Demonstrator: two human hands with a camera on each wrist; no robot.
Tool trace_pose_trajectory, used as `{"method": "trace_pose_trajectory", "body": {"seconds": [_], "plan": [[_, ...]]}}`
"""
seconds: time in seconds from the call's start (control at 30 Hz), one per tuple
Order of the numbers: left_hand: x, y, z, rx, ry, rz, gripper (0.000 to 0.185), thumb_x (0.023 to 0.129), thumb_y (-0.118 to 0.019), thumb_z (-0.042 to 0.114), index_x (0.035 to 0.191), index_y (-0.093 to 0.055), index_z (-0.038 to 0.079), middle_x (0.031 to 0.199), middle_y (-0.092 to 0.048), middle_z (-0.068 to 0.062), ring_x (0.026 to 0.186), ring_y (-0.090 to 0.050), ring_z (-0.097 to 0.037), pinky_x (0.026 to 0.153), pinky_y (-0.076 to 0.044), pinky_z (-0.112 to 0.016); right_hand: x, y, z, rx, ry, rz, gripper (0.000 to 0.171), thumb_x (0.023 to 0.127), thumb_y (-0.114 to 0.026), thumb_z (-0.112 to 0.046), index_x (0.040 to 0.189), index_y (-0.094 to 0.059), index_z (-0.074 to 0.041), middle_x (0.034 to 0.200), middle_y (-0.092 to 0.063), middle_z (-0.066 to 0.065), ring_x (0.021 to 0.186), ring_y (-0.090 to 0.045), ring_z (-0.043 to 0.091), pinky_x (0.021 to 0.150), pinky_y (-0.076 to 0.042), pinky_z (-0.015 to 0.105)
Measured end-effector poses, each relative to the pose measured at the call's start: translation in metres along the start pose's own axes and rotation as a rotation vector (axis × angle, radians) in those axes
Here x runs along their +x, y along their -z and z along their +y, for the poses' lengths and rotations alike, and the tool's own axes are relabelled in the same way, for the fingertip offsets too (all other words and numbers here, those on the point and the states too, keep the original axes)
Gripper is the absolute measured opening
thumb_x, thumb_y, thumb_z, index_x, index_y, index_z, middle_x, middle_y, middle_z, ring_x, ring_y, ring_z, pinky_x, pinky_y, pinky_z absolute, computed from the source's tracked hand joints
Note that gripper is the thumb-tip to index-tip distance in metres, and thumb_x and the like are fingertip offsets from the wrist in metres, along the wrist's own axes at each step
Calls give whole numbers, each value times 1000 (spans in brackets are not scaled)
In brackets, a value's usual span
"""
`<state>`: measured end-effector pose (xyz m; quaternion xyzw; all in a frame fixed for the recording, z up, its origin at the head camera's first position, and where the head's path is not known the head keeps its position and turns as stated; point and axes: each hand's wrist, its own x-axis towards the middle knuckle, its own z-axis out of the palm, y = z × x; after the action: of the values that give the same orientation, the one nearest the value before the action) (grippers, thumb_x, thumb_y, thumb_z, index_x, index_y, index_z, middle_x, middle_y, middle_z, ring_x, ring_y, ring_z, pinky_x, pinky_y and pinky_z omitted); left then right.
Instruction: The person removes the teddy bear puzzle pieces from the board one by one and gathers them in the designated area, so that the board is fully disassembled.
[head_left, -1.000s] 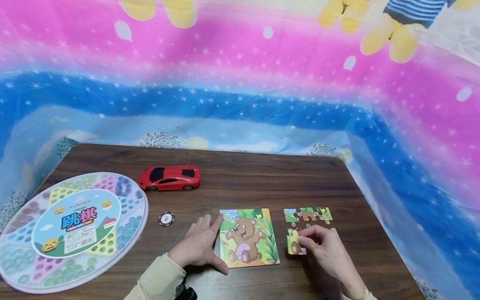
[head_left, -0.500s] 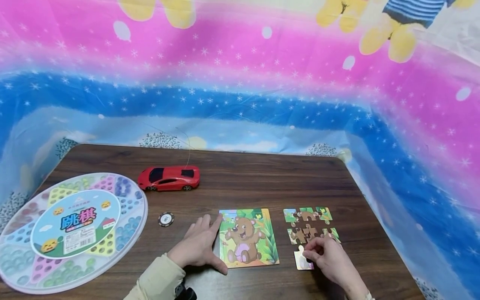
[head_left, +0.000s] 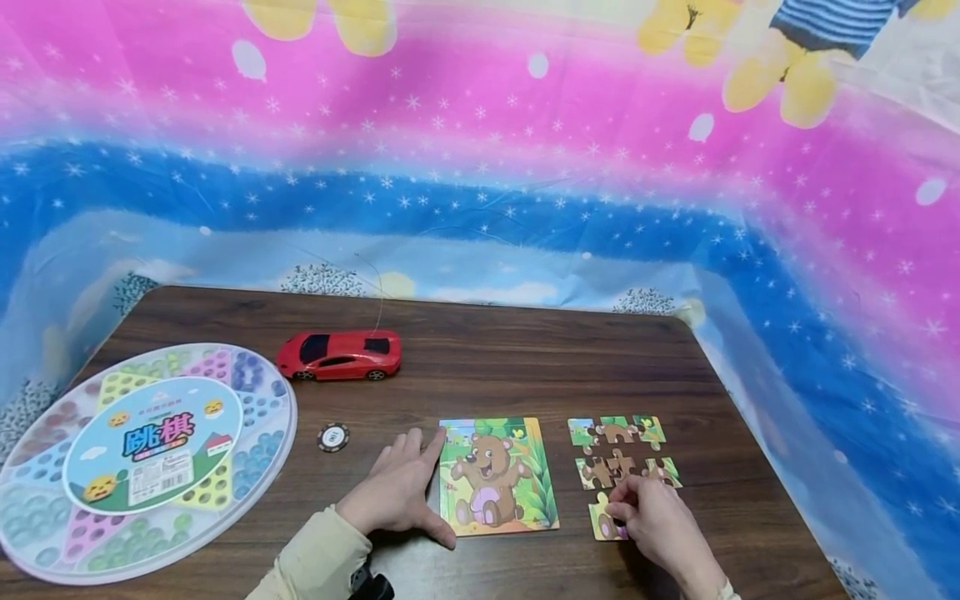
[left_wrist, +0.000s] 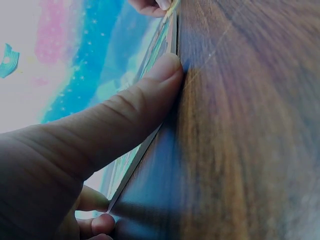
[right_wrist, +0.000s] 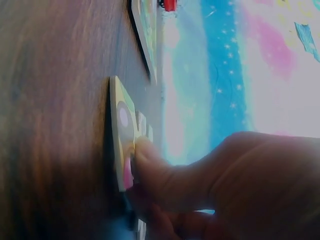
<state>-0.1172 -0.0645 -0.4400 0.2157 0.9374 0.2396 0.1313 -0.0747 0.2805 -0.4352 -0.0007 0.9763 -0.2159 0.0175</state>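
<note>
Head view, nearest edge of a dark wood table (head_left: 487, 350): two bare hands at work.

Right hand (head_left: 660, 527), at approx. 5 o'clock from the table's centre, has fingers curled, thumb and fingertips pinching a loose puzzle piece (head_left: 604, 521). The piece lies flat on the wood, touching the fingertips at the hand's 9 o'clock side. In the right wrist view the piece (right_wrist: 121, 150) sits on the table with the thumb (right_wrist: 150, 165) pressed on its face; other fingers are tucked under and blurred.

Just past the piece, at its 12 o'clock, lie two rows of joined puzzle pieces (head_left: 621, 452) w/ bear and green leaf parts. The loose piece sits just below the nearer row's left end; whether the edges touch cannot be told.

Left hand (head_left: 401, 492), at approx. 6 o'clock, lies flat w/ fingers straight and spread, holding nothing. Index finger and thumb touch the left edge of a bear picture board (head_left: 497, 475). In the left wrist view the thumb (left_wrist: 125, 120) presses against the board's thin edge (left_wrist: 150, 140).

Farther, at 8 o'clock from centre, a black-and-white chip (head_left: 333, 437) lies near the left hand. At 9 o'clock, a round Chinese checkers set (head_left: 142, 462) under a clear lid. At 10 o'clock, a red toy car (head_left: 339, 355), side on.

Beyond the table, a pink, blue and white starry cloth (head_left: 480, 167) fills the far view.
</note>
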Motion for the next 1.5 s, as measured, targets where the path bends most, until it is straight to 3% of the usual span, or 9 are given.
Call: {"method": "trace_pose_trajectory", "body": {"seconds": [0.5,0.7,0.93,1.03,1.17,1.33,1.5], "plan": [[-1,3,2,-1,-1,11,139,43,-88,65,151,-30,-1,97,-36,-6,85,-32,-22,72,-29,-34,3,6,-7,-121,-25,-36,17,84,-75,-12,76,-61,-19,67,-55,-10,61,-50,10,58,-40,34],[-2,4,2,-7,2,8,140,43,-88,66,151,-29,-1,99,-37,-6,86,-32,-22,72,-29,-34,4,4,-11,-214,20,32,22,81,-78,-14,72,-58,-19,66,-54,-7,62,-53,13,60,-43,41],[-2,3,0,-2,13,3,140,43,-87,67,151,-29,1,99,-37,-6,86,-32,-22,71,-28,-34,4,2,-20,-323,79,118,25,74,-83,-15,77,-58,-18,71,-53,-6,78,-59,25,71,-41,48],[-2,1,0,-1,10,3,140,43,-87,67,151,-30,0,100,-38,-7,87,-33,-22,72,-29,-34,4,2,-23,-310,93,144,27,71,-82,-12,77,-57,-18,70,-51,-7,77,-58,23,73,-39,48],[-2,-1,-1,4,-4,18,140,42,-87,67,150,-31,-1,103,-39,-9,88,-34,-23,73,-31,-35,5,1,-30,-245,128,131,28,72,-80,-10,75,-55,-20,67,-48,-11,67,-52,12,76,-39,47],[-2,-2,0,22,-10,36,139,41,-88,66,150,-33,-1,105,-41,-10,89,-35,-22,74,-33,-36,10,-2,-46,-148,204,109,25,76,-83,-22,79,-58,-22,66,-47,-16,58,-45,3,68,-40,38],[-1,-1,0,21,-12,32,138,42,-88,66,150,-33,-1,105,-41,-10,89,-35,-22,74,-33,-37,13,-9,-63,-46,327,59,20,79,-82,-21,86,-63,-20,70,-49,-16,59,-45,0,58,-39,25]]}}
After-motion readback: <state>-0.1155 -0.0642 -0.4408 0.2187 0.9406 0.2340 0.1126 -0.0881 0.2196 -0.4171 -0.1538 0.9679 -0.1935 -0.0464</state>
